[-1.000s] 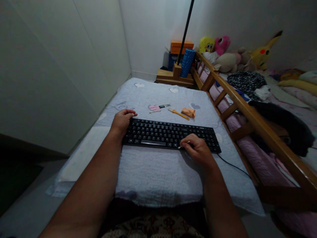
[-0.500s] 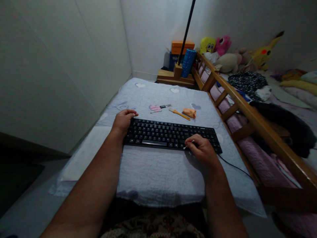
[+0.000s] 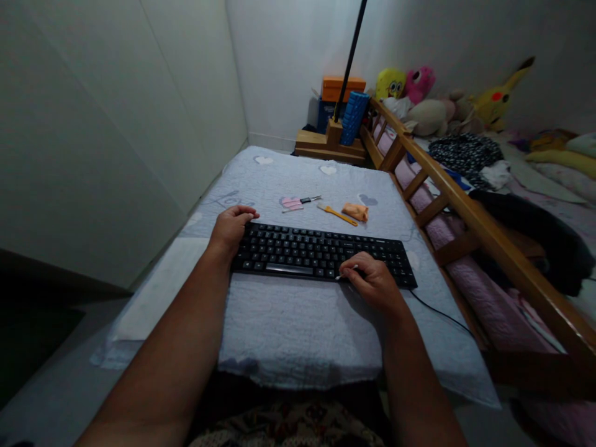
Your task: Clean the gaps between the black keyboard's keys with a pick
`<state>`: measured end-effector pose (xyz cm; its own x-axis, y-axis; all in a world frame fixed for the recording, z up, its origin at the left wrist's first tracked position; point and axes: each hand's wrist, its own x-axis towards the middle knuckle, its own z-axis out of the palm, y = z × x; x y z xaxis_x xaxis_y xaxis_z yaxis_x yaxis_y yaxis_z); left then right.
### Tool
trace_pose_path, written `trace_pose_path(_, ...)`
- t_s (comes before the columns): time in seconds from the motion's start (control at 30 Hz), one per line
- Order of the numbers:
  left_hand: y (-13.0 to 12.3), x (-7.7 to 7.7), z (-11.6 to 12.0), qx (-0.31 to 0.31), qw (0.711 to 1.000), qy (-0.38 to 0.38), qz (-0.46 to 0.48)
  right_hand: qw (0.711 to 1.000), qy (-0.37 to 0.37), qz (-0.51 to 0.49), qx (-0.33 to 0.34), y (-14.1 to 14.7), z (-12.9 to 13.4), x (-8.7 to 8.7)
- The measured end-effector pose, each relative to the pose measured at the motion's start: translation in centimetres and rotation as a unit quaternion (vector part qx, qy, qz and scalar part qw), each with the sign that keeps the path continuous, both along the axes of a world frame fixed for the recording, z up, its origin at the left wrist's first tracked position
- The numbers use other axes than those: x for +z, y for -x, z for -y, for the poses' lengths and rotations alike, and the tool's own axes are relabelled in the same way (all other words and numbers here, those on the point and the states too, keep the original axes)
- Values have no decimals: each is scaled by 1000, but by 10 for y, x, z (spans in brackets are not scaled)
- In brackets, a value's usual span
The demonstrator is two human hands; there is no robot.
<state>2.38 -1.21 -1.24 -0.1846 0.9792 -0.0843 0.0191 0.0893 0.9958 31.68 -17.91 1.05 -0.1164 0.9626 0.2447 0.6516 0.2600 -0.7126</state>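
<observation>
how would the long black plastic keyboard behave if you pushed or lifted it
Likely stiff: the keyboard lies straight along its length. Being low and flat, it probably won't roll or tip, though the wrinkled pale-blue cloth beneath might bunch under a push. The thin black cable at its right end would likely trail during a lift.

- The head camera is looking forward and down from above the near edge of the worktop (image 3: 302, 329).
- It is facing the far wall (image 3: 284, 56).
- It is viewing the computer keyboard (image 3: 298, 250) from near, the wooden bed rail (image 3: 442, 178) slanting along the right.
</observation>
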Motion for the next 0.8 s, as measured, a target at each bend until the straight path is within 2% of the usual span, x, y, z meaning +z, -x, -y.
trace_pose_path(0.47,1,0,0,2,1000,2,-2,1000,-2,8,-30,-12,1,0)
trace_pose_path(0.8,0,0,0,4,1000,4,-7,1000,2,8,0,-2,0,1)
